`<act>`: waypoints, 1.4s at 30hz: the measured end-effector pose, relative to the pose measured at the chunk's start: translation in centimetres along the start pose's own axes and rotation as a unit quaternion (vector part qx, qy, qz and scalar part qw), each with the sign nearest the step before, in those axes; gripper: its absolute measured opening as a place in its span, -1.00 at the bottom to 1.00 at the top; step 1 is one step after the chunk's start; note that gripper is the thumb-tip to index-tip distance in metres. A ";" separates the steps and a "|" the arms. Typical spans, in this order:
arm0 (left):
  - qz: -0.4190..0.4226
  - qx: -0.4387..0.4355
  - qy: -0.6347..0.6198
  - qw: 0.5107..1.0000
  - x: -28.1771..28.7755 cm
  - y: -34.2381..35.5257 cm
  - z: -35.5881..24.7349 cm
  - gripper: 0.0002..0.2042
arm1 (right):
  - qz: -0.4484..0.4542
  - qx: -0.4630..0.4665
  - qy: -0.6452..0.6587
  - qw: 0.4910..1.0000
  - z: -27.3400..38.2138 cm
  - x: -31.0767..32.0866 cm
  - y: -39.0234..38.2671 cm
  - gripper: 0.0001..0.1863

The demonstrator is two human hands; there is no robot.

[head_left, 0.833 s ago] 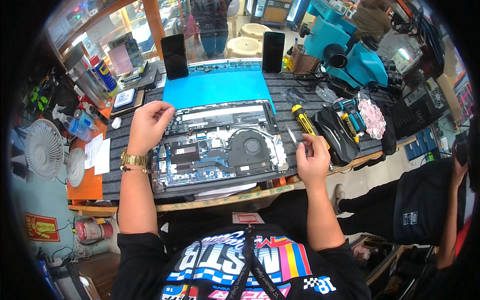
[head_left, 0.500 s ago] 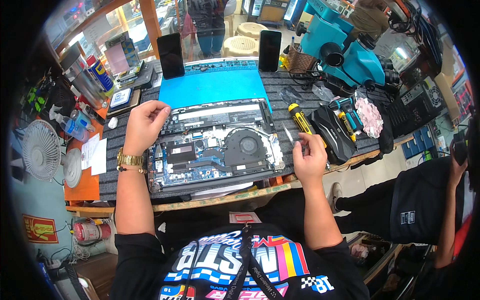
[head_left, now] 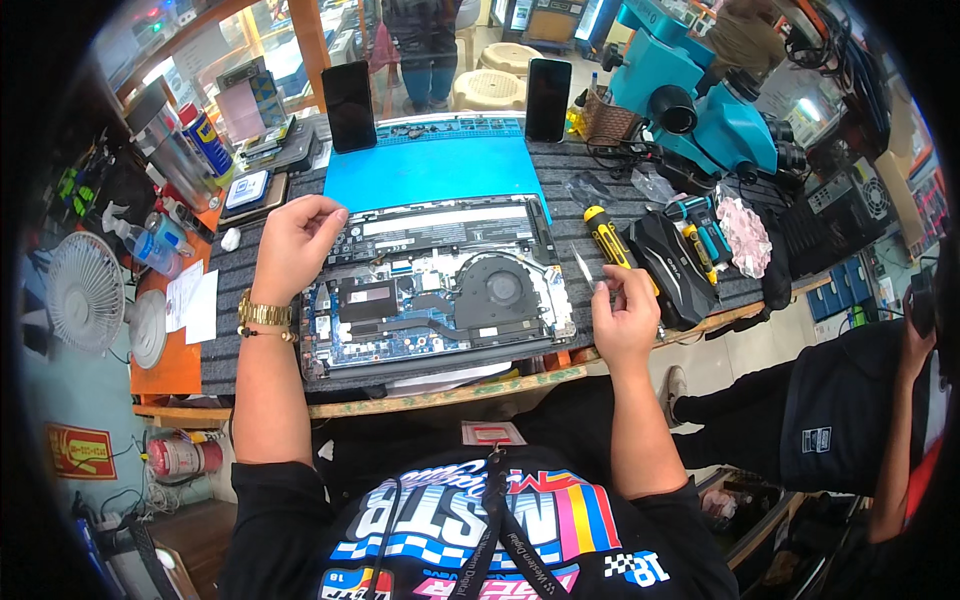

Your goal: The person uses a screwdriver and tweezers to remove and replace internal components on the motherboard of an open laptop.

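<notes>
An open-bottomed laptop (head_left: pixel 420 320) lies on a dark ribbed mat (head_left: pixel 240 370), showing its battery (head_left: pixel 430 225), round fan (head_left: pixel 495 290) and circuit board. My left hand (head_left: pixel 297 245) is at its upper left corner, thumb and fingers curled together; whatever they hold, if anything, is hidden. My right hand (head_left: pixel 625 315), just right of the laptop, grips thin metal tweezers (head_left: pixel 582 260) pointing up and left. Beside them lie a yellow-handled tool (head_left: pixel 605 232) and a black case (head_left: pixel 665 275). A blue silicone mat (head_left: pixel 430 170) lies behind the laptop.
Two phones (head_left: pixel 348 108) (head_left: pixel 548 100) stand at the back. A teal microscope (head_left: pixel 730 130) is at back right, cans and bottles (head_left: pixel 205 140) at left with a white fan (head_left: pixel 85 295). Another person (head_left: pixel 830 410) stands at right; another is behind the glass. Stools (head_left: pixel 488 90) stand beyond.
</notes>
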State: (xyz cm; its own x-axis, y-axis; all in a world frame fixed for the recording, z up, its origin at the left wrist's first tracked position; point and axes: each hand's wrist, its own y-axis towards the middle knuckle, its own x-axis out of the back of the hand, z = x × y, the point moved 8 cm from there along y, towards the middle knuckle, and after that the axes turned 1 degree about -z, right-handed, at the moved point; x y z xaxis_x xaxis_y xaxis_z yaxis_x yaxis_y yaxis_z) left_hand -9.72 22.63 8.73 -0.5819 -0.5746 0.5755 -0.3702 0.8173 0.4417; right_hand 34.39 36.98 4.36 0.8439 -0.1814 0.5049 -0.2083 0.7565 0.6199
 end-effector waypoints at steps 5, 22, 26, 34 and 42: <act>0.002 -0.005 -0.004 1.000 0.0 0.1 -0.3 -0.79 | 0.006 -0.004 -0.004 1.000 -0.2 -0.1 0.0 -0.73; 0.005 0.003 -0.009 1.000 -0.3 0.0 -0.2 -0.80 | 0.029 -0.027 -0.015 0.999 -0.7 -0.6 -0.1 -0.72; 0.009 -0.004 -0.001 1.000 -0.4 0.0 -0.2 -0.81 | 0.026 -0.019 -0.014 0.999 -0.4 -0.4 0.0 -0.73; 0.002 0.000 0.012 1.000 -0.2 0.1 0.2 -0.81 | 0.025 -0.019 -0.009 0.999 0.0 -0.3 0.0 -0.73; 0.014 0.015 0.020 1.000 -0.7 0.2 1.0 -0.82 | 0.031 -0.032 0.011 0.999 -0.1 -0.2 0.1 -0.74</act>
State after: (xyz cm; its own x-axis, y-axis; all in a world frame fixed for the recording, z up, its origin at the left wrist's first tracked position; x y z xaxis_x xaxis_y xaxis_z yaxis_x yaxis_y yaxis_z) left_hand -10.12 23.18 7.73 -0.5634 -0.5523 0.6144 -0.3754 0.8337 0.4050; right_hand 34.26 37.17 4.28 0.8410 -0.1194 0.5277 -0.2296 0.8044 0.5479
